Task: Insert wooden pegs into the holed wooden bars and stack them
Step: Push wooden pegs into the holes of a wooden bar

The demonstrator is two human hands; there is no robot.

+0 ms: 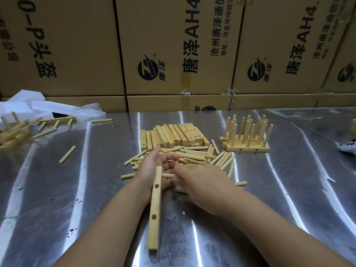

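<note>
Held bar: we see the left hand (152, 168) holding a holed bar (155, 209) low at centre, above the surface (269, 189). It runs from the palm down towards us, with two open holes showing.
Left fingers: the upper fingers (169, 157) are loosely spread, and the lower ones curl behind the bar.
Peg: one peg (167, 175) sticks out sideways from the bar's far end.
Right hand: the right hand (200, 185) is back up, with its fingers (178, 180) at the peg's free end. We cannot tell whether they pinch it.
Loose pegs: the loose pegs (194, 156) are scattered just beyond the hands.
Bare bars: the bare bars (173, 135) lie side by side behind the pegs.
Pegged stack: the pegged stack (246, 139) stands right of the bare bars, pegs upright.
Left edge: we see a tumbled heap (13, 132) of pegged bars beside white foam (25, 105).
Background: cardboard boxes (173, 45) stand behind the surface.
</note>
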